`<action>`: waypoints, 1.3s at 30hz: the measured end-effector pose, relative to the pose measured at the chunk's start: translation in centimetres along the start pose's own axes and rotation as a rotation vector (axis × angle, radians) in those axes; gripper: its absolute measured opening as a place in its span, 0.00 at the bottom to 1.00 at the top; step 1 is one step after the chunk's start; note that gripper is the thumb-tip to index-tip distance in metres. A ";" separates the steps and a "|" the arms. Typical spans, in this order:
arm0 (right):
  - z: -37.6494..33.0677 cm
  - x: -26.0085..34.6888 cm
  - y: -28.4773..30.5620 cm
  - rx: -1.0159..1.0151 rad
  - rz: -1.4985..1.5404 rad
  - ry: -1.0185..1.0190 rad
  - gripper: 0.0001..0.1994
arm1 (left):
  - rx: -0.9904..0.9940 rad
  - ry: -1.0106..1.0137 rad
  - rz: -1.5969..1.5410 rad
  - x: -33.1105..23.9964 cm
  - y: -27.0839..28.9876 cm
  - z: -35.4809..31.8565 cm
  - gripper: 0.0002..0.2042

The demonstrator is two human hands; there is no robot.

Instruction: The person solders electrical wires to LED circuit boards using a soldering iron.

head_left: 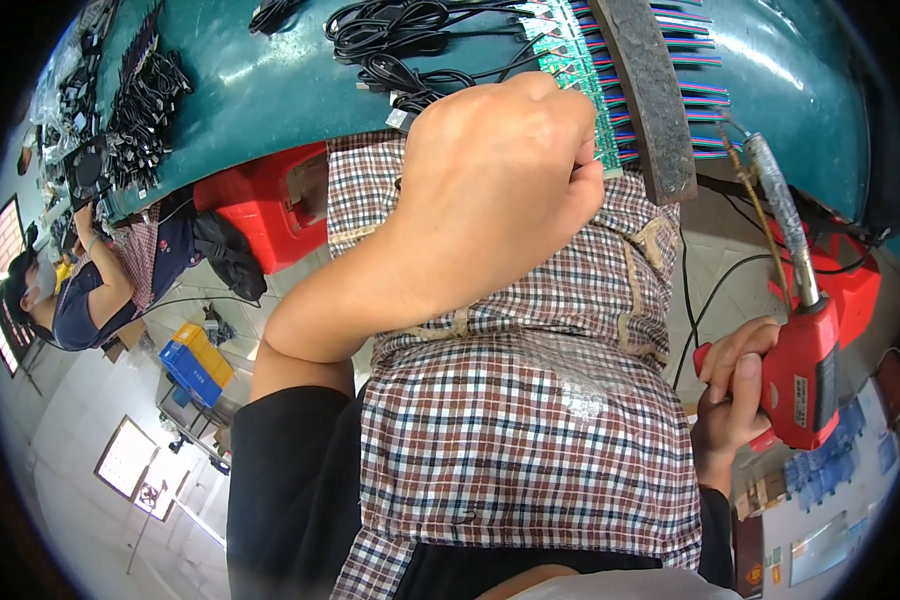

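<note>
My left hand (505,150) is closed at the near end of a strip of green circuit boards (573,50); its fingertips are turned away, so what they pinch is hidden. Black cables (395,30) with bundled cords run to the left edge of the boards, and some pass close to that hand. A dark, heavy bar (650,95) lies across the strip's right side, with thin multicoloured wires (705,97) sticking out beyond it. Off to the right, my right hand (738,385) is wrapped round the handle of a red soldering gun (810,375), whose metal tip points up toward the wires.
The green table (260,95) carries heaps of black cables (150,110) at the far left. Another person (100,280) sits at that side. Red stools (260,205) stand under the table edge. Blue and yellow crates (195,365) are on the left.
</note>
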State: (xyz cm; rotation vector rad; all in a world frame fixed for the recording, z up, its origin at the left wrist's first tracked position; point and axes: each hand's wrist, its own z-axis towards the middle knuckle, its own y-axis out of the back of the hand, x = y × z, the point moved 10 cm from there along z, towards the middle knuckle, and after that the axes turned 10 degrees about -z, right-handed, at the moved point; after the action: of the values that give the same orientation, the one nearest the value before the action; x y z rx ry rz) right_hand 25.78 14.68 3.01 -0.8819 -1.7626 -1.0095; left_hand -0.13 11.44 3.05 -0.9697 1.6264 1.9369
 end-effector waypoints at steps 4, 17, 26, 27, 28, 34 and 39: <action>1.1 0.8 -0.2 -0.023 0.060 0.123 0.04 | 0.000 0.015 0.006 0.1 -0.1 -0.2 0.08; 4.8 2.7 -1.5 -0.089 0.030 0.236 0.12 | -0.009 -0.012 -0.001 0.1 0.1 -0.4 0.08; 9.0 5.1 -7.2 -0.099 -0.353 0.482 0.25 | -0.062 -0.058 0.028 -0.6 3.9 0.7 0.07; 9.6 4.7 -7.7 -0.113 -0.325 0.477 0.26 | -0.173 -0.110 0.061 -0.6 5.4 1.2 0.08; 9.8 5.9 -8.4 -0.112 -0.448 0.569 0.27 | -0.237 -0.116 0.101 0.1 6.2 1.8 0.11; 10.6 8.5 -11.4 -0.206 -0.758 0.778 0.33 | -0.261 -0.046 0.283 4.1 5.9 5.0 0.26; 10.2 9.3 -10.0 -0.288 -0.782 0.868 0.32 | -0.242 -0.022 0.230 4.5 6.1 5.7 0.28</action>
State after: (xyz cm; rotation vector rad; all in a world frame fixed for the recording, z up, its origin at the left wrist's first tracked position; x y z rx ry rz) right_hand 10.31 21.00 6.31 0.1820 -1.1811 -1.8268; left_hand -8.79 15.15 4.16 -0.8762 1.5756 2.3336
